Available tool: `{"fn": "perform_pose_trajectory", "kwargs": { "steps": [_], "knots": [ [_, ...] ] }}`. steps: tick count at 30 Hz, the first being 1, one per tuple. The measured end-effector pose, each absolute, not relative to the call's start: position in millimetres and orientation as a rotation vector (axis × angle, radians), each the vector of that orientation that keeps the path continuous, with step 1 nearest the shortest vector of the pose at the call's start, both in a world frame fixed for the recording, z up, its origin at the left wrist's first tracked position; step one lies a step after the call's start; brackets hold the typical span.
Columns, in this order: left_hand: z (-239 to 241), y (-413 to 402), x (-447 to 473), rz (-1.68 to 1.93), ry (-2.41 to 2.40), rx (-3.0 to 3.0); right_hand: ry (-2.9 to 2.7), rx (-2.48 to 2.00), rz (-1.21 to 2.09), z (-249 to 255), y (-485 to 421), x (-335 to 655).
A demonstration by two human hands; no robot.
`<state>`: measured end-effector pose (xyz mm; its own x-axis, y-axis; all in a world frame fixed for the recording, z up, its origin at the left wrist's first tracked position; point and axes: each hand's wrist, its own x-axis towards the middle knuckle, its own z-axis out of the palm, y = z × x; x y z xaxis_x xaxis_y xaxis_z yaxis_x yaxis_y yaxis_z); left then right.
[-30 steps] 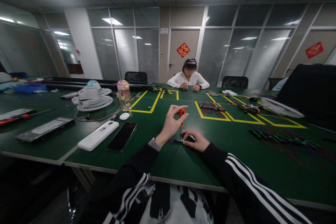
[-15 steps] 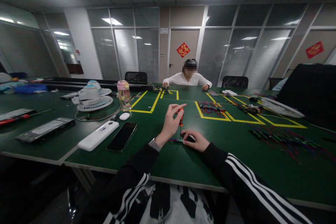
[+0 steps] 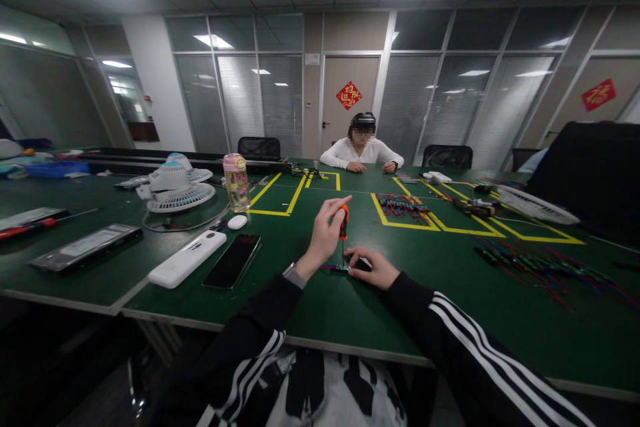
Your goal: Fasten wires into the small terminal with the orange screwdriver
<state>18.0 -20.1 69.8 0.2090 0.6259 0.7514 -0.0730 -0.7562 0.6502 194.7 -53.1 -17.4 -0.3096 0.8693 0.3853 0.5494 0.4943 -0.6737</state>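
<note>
My left hand [image 3: 327, 232] is closed on the orange and black handle of a screwdriver [image 3: 345, 221], which stands nearly upright. The screwdriver's thin shaft runs down to a small circuit board [image 3: 340, 269] lying on the green tabletop, and its tip meets the board or sits just over it. Wires leave the board on its left side. My right hand [image 3: 373, 269] rests on the table with thumb and fingers closed at the board's right end, partly hiding it. A dark patch shows beneath the curled fingers; I cannot make out what it is.
Left of my hands lie a phone [image 3: 233, 261], a white power bank [image 3: 188, 259] and a white case [image 3: 237, 221], with a bottle [image 3: 236, 182] and fan [image 3: 180, 190] behind. Wired boards lie in a bundle [image 3: 405, 207] and a pile [image 3: 540, 263] at right. A person [image 3: 363, 147] sits opposite.
The screwdriver handle has turned or shifted slightly in my left hand; my right hand stays at the board. Across the table, the person's hand at the left has moved inward.
</note>
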Motion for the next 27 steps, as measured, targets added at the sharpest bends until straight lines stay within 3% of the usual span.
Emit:
{"fn": "perform_pose_trajectory", "kwargs": {
  "steps": [4, 11, 18, 27],
  "knots": [
    [66.7, -18.2, 20.0, 1.478, 0.41, 1.82, -1.989, -1.17, 0.562, -17.1, -53.5, 194.3],
    [70.5, -22.0, 18.2, 1.646, 0.566, 1.955, -1.986, -1.16, 0.57, -16.4, -54.0, 193.9],
    [67.5, -18.1, 21.4, 1.467, 0.433, 1.794, -1.991, -1.165, 0.574, -17.6, -53.3, 194.3],
    [71.5, -21.6, 17.5, 1.582, 0.51, 1.919, -1.986, -1.161, 0.569, -18.0, -52.9, 194.8]
  ]
}}
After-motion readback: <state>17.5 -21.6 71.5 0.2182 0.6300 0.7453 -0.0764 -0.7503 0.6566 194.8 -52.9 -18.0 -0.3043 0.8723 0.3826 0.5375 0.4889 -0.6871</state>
